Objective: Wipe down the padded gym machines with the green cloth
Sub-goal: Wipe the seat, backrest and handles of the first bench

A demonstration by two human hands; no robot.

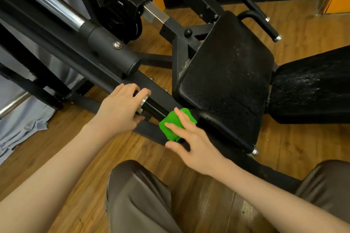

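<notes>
A green cloth [173,124] is wrapped round a black handle bar [217,126] of the gym machine, just below the black padded seat [227,73]. My right hand [191,142] holds the cloth against the bar, fingers over the top and thumb underneath. My left hand [121,108] grips the same bar's end by its chrome ring [144,101], fingers curled over it. A second black pad [310,85] lies to the right of the seat, with pale streaks on its surface.
A thick black and chrome tube [75,22] slants across the upper left. Weight plates [121,17] sit behind it. Another handle [265,22] sticks out past the seat. My knees [140,195] are over the wooden floor [303,138]. Grey curtain [20,128] hangs at left.
</notes>
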